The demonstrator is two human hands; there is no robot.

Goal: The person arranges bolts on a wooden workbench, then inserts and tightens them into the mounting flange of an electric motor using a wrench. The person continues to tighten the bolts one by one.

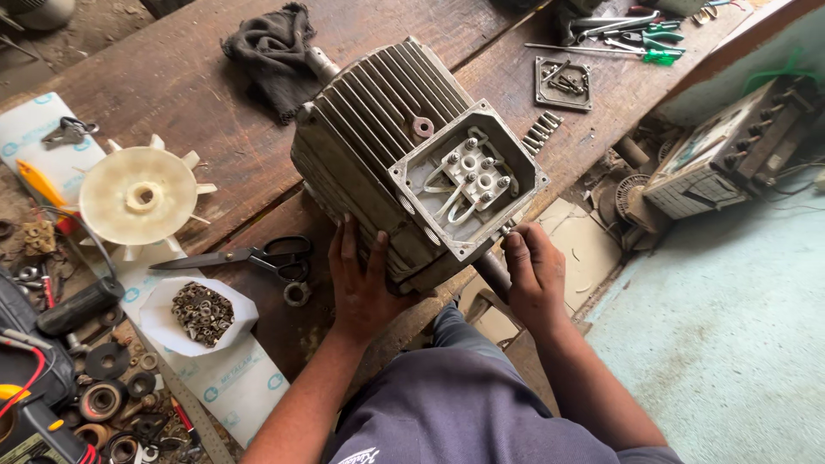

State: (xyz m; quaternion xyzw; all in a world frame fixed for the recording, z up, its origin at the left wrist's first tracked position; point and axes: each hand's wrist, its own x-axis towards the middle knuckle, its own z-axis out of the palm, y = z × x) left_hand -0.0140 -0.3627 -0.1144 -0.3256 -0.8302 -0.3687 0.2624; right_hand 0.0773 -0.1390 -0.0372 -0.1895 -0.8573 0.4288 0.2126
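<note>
Lying across the middle of the wooden plank surface (198, 77) is a grey finned electric motor (378, 129), the biggest thing in view, tilted so that its open terminal box (468, 176) faces up and shows white leads and bolt-headed studs inside. The motor's near end hangs over the surface's edge above the person's lap. The left hand (361, 288) is spread flat, fingers extended, pressed against the motor's lower end face, closed around nothing. The right hand (534, 275) sits just under the corner of the terminal box, fingers curled beside the dark shaft (492, 273) that sticks out below the housing; whether it actually grips the shaft cannot be told. At the motor's far end a dark rag (271, 51) lies bunched by the other shaft stub. Left of the motor, well apart, rests a cream plastic cooling fan (139, 196) with its blades radiating. Nearer the left hand lie black-handled scissors (258, 256), and just beside them a white paper cone filled with small metal nuts and washers (202, 314). Beyond the terminal box, a square grey cover plate (563, 83) holds a few screws, with a row of bolts (541, 131) lying between it and the motor.
</note>
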